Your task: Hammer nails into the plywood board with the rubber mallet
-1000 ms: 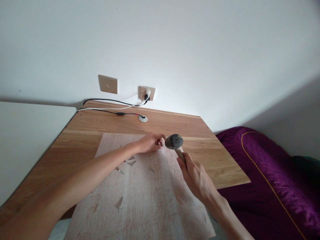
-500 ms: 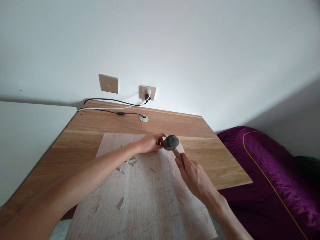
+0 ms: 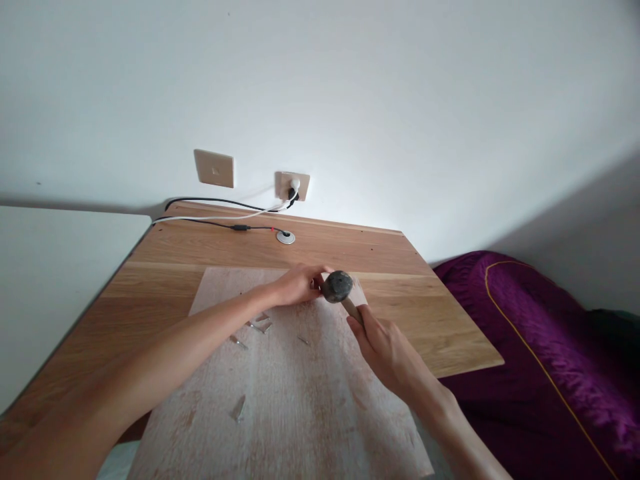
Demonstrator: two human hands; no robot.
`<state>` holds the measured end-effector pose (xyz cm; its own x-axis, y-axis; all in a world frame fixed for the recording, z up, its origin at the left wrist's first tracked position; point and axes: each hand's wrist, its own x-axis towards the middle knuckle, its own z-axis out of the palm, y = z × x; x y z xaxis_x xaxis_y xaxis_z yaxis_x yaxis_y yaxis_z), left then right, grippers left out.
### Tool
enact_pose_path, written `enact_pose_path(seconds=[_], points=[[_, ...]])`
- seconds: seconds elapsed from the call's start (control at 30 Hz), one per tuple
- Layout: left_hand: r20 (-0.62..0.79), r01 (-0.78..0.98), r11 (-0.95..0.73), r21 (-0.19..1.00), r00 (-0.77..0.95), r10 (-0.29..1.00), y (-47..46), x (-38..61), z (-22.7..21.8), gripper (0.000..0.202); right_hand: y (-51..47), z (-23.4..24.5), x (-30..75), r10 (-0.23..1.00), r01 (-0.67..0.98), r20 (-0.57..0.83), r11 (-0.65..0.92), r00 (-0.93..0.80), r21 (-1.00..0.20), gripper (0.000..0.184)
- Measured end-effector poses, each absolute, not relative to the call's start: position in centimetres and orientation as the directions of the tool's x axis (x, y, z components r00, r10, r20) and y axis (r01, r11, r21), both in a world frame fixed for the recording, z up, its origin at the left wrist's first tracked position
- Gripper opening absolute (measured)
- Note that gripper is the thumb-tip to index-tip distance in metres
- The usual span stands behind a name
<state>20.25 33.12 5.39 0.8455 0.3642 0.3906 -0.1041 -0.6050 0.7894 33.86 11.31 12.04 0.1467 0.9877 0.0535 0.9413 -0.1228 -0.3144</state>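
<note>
My right hand (image 3: 387, 350) is wrapped round the wooden handle of a hammer (image 3: 339, 287), whose dark round head hovers just right of my left fingertips. My left hand (image 3: 299, 285) rests near the far edge of a pale plywood sheet (image 3: 280, 393), its fingers pinched together on something too small to make out. Several loose nails (image 3: 260, 325) lie on the sheet below my left forearm, and one more nail (image 3: 239, 407) lies nearer to me.
The plywood lies on a wooden desk (image 3: 165, 273) against a white wall. Black and white cables (image 3: 220, 212) run to a wall socket (image 3: 292, 185), beside a blank wall plate (image 3: 214, 168). A purple bedcover (image 3: 540, 347) lies to the right of the desk.
The hammer head has drifted left and slightly down, closing up to my left fingertips. My left hand has stayed in place.
</note>
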Motion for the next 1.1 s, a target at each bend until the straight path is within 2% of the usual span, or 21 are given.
enact_pose_path(seconds=[0.17,0.3,0.43,0.6,0.7,0.8,1.1], points=[[0.376,-0.117,-0.575,0.81,0.855,0.356,33.32,20.28,5.07,0.043,11.28,11.98,33.8,0.98,0.935,0.097,-0.135,0.176,-0.327,0.032],[0.35,-0.088,-0.575,0.813,0.864,0.363,33.46,20.3,4.97,0.044,11.23,12.07,33.75,0.985,0.936,0.029,-0.153,0.171,-0.317,0.032],[0.356,-0.101,-0.587,0.803,0.871,0.338,33.35,20.23,5.23,0.043,11.08,12.14,33.76,0.98,0.931,0.096,-0.134,0.176,-0.338,0.034],[0.361,-0.074,-0.625,0.777,0.866,0.345,33.18,20.15,5.48,0.045,11.05,12.01,33.79,0.986,0.941,0.045,-0.139,0.161,-0.309,0.031],[0.359,-0.078,-0.636,0.768,0.874,0.327,33.2,20.15,5.5,0.048,10.99,11.95,33.72,0.979,0.932,0.085,-0.145,0.183,-0.332,0.034],[0.36,-0.088,-0.628,0.773,0.876,0.321,33.24,20.16,5.5,0.05,10.92,12.18,33.62,0.983,0.924,0.065,-0.141,0.174,-0.356,0.035],[0.389,-0.1,-0.659,0.745,0.868,0.308,33.22,19.93,5.78,0.042,11.04,12.63,33.8,0.979,0.909,0.065,-0.155,0.194,-0.386,0.032]])
